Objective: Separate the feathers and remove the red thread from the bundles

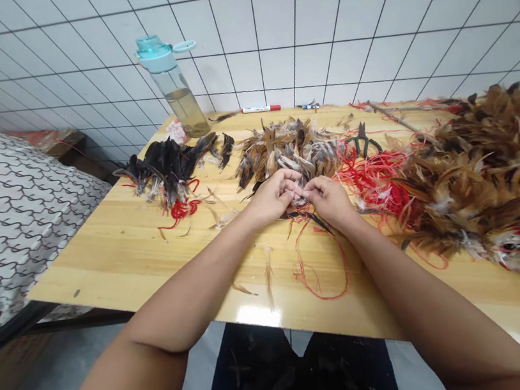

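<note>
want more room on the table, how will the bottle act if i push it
The bottle could tip if pushed near its lid, being tall and narrow. Liquid in the lower part probably adds weight down low, so pushing there should more likely slide it. Knocked over, its round body may roll.

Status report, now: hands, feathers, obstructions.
Left hand and right hand close together at near edge of mottled feathers; grip unclear. Red string loop lying on table. Black scissors beyond, clear of both hands.
</note>
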A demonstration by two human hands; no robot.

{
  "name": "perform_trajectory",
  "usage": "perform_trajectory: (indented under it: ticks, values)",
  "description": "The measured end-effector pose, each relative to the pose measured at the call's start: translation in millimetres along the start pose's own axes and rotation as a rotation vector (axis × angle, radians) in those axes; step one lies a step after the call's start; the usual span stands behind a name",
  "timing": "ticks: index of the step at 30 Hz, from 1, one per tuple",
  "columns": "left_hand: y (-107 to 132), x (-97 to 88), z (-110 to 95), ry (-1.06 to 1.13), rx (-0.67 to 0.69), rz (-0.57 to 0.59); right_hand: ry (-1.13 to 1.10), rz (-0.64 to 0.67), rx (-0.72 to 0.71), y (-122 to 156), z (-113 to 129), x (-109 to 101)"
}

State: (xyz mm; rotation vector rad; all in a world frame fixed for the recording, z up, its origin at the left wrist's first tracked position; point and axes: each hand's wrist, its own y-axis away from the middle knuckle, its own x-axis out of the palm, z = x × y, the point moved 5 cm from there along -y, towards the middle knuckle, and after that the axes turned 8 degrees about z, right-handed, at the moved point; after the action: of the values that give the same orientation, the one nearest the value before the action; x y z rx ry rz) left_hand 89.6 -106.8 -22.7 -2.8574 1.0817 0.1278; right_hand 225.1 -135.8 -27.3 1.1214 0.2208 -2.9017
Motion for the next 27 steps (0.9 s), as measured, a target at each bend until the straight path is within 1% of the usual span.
perform_trajectory:
  ticks: [4, 8, 11, 15, 19, 21, 23, 27]
  values:
    - [-1, -0.3, 3, 0.202, -0.064, -0.093, -0.071, 0.005, 0.037, 0, -6, 3]
    - [1, 0.1, -1, 0.325, -0.092, -0.162, -0.212, 0.009, 0.056, -3, -12, 7]
    - [2, -0.4, -3, 0.351, -0.102, -0.188, -0.352, 0.02, 0.057, -5, -16, 11]
    - [2, -2.1, -2, 0.334, -0.118, -0.221, -0.538, 0.023, 0.059, -5, -16, 11]
    - [0, -0.8, -1, 0.328, -0.103, -0.178, -0.638, 0.021, 0.031, -5, -11, 9]
    - [1, -0.1, -1, 0.34, -0.083, -0.156, -0.632, 0.027, 0.029, -5, -12, 11]
    - [1, 0.1, -2, 0.349, -0.065, -0.148, -0.562, 0.037, 0.031, -6, -14, 13]
    - [2, 0.5, -3, 0.345, -0.052, -0.154, -0.255, 0.059, -0.014, -5, -14, 16]
